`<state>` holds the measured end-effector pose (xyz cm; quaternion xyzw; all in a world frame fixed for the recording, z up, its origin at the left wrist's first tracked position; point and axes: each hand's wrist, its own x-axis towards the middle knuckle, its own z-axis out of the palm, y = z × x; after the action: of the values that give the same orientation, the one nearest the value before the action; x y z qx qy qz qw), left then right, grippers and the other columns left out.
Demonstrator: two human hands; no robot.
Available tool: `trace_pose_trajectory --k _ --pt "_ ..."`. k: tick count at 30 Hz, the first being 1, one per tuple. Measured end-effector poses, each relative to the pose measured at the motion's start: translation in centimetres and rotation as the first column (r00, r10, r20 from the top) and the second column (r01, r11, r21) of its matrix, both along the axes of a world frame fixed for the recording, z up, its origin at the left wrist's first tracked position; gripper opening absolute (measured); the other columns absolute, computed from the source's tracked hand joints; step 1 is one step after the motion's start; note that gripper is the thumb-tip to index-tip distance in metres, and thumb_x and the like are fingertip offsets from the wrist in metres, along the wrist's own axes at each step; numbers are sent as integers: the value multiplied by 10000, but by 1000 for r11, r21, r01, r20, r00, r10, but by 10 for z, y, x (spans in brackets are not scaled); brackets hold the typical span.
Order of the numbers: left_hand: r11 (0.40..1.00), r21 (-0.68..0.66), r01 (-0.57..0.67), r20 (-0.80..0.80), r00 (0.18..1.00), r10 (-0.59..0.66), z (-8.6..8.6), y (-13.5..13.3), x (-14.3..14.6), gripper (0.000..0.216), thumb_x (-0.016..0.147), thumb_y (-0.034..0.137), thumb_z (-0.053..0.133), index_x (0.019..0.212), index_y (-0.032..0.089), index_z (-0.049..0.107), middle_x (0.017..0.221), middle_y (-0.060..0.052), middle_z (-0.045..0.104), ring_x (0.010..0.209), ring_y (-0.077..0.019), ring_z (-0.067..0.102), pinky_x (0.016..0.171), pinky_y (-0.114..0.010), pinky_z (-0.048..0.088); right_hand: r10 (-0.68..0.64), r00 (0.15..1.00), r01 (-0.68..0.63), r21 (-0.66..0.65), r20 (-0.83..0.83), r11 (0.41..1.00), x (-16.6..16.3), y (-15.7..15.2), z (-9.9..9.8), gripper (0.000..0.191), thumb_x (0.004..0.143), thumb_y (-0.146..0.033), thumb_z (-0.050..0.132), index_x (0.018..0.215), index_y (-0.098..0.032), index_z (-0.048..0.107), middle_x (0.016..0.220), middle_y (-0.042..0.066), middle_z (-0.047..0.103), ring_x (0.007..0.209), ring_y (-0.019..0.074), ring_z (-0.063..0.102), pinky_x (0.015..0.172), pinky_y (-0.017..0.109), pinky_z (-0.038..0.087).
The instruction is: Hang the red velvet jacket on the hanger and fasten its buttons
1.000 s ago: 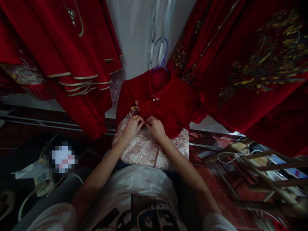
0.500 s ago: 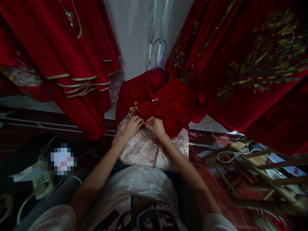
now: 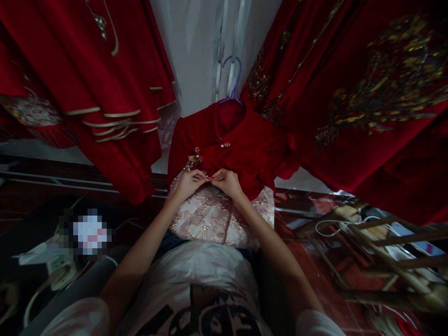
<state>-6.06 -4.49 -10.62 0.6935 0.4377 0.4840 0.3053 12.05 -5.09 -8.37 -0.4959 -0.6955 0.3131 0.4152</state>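
A red garment hangs from a purple hanger, its lower part spread over a pale brocade cloth on my lap. Beaded ornaments decorate its collar and chest, including a gold fan-shaped ornament with dangling beads. At the garment's lower front, my left hand and my right hand meet fingertip to fingertip. Both are closed in a pinch on a small beaded trim there; its exact shape is partly hidden by the fingers.
Red garments with pale piping hang at left; red garments with gold embroidery hang at right. A white power strip with cables lies at lower left. At right stands a wooden frame with a white cable and a lit screen.
My left hand has shifted slightly and its fingers have straightened, showing more beads beside them. My right hand stays nearly in place, still pinching. The garment has barely moved.
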Motion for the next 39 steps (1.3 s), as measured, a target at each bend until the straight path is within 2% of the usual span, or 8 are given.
trace_pose_trajectory --k 6,9,12,17,26,30,35,39 --pt "997 -72 7 232 973 10 8 6 4 316 663 432 765 765 158 645 736 -24 677 666 -131 652 619 -246 567 97 995 -99 -132 -19 986 11 -2 18 161 637 -207 746 743 -138 647 699 37 695 670 135 664 684 251 532" --pt "980 -198 13 528 844 95 14 15 5 376 676 477 741 827 149 636 759 -21 676 648 -122 651 633 -268 571 302 947 -321 -331 -108 887 26 -7 38 221 603 -241 778 743 -134 644 706 28 694 650 122 647 659 250 521" --pt "960 -251 122 708 700 96 22 22 6 348 704 413 745 920 151 667 918 -52 708 788 -118 674 813 -291 553 410 893 -449 -414 -185 792 39 -13 55 267 594 -266 791 777 -135 647 739 22 697 651 108 639 660 251 517" --pt "932 -273 239 809 581 88 30 23 11 248 689 332 776 850 160 698 952 -47 720 836 -100 668 872 -251 508 415 882 -472 -415 -225 778 45 -17 63 253 610 -255 783 784 -140 639 752 18 696 665 106 639 689 269 520" --pt "966 -216 -139 676 693 251 33 31 23 245 638 327 759 779 148 668 771 -29 701 725 -130 659 619 -213 512 407 888 -460 -409 -213 788 40 -16 60 258 596 -253 784 772 -142 632 738 16 686 667 108 637 683 266 517" --pt "971 -193 -140 528 819 223 41 33 29 248 720 396 688 703 155 628 672 -7 654 592 -111 596 515 -202 465 460 870 -490 -418 -176 765 47 -19 67 262 601 -247 779 791 -137 637 749 13 690 670 103 635 676 249 507" --pt "964 246 -103 160 985 64 91 27 29 226 799 403 646 822 180 671 812 -30 651 770 -144 597 639 -227 496 666 742 -596 -529 -75 604 65 -25 81 241 609 -210 759 824 -139 674 755 7 708 682 106 647 647 221 492" --pt "863 495 96 -287 956 59 131 33 27 249 774 347 692 992 228 689 1050 -52 589 1053 -232 523 885 -373 482 682 727 -600 -551 -74 580 75 -27 86 251 622 -213 753 854 -150 680 789 6 720 705 104 659 662 217 504"
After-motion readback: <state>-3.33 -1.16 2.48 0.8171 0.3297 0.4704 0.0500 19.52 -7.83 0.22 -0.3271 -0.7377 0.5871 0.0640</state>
